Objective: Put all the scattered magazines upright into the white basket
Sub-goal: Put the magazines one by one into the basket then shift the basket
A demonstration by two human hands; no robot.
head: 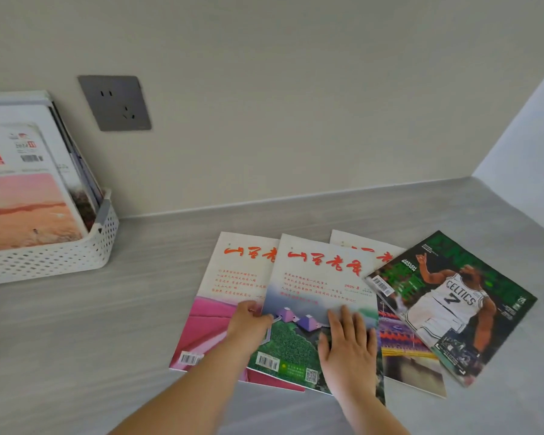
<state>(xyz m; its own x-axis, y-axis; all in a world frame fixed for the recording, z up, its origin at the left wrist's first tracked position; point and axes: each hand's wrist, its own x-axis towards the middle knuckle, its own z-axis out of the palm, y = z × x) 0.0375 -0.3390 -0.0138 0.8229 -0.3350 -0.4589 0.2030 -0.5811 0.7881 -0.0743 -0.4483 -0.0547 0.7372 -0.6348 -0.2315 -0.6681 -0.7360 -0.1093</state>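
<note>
I am pressing my right hand (347,350) flat, fingers (347,318) straight, on the green-cover magazine (296,340) near the front edge of the surface (107,324). My left hand (248,323) is curling its fingers round that magazine's left edge, over the pink-cover magazine (208,324) beneath. I am judging these as light, thin and floppy, with glossy covers that slide on one another, so I am favouring a hold along the spine side, where one should sag least. I am counting four fanned out: pink, green, a half-covered magazine (402,346), and the basketball magazine (453,302) overlapping it at the right. Farther left, against the wall, the white basket (60,259) is already holding several upright; I cannot count them exactly.
</note>
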